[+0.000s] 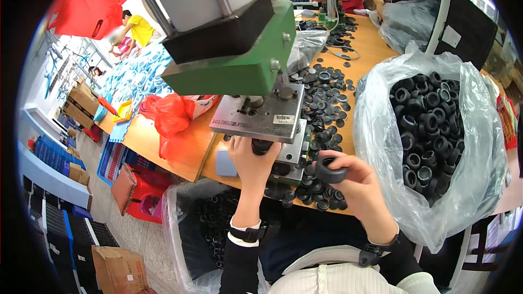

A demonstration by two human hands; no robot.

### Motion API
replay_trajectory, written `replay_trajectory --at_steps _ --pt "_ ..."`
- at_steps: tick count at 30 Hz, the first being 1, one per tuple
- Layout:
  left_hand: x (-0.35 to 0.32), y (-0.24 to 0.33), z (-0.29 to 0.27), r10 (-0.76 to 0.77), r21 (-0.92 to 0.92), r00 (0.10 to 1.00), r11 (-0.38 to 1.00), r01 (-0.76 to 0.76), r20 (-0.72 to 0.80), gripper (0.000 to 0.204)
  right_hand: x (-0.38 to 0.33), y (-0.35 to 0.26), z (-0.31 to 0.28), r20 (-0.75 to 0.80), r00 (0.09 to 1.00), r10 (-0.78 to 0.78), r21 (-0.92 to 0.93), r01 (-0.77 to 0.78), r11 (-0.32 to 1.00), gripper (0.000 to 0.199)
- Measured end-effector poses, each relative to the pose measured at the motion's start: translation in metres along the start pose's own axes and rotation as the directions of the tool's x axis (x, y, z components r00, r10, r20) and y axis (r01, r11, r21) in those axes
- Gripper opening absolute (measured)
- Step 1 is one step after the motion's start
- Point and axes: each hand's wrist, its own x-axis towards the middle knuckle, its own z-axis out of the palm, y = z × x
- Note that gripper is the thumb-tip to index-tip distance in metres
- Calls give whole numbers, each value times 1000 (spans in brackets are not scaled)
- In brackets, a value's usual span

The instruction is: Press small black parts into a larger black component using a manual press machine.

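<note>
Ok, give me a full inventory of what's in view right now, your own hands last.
press machine: one, green and grey, on the bench ahead
metal die plate: one, grey, under the press head
wooden bench: one, tan, running away from the person
loose rubber rings and discs: many, black, scattered right of the press
clear plastic bag: one, on the right, full of black rubber rings
second plastic bag: one, clear, below the bench edge, with black rings inside
red plastic bag: one, left of the press
cardboard box: one, brown, on the floor lower left
left hand: at a black part under the die plate
right hand: holding one black rubber ring
</note>
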Motion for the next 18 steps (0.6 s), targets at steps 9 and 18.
replay_trajectory --at_steps 9,18 --pt "-40 -32 -78 -299 -1 954 954 299 -15 38 57 50 32 188 917 -353 -667 383 639 44" --pt "-158 -131 -174 -562 449 784 648 615 -263 92 93 57 59 234 885 -403 -766 423 485 34"
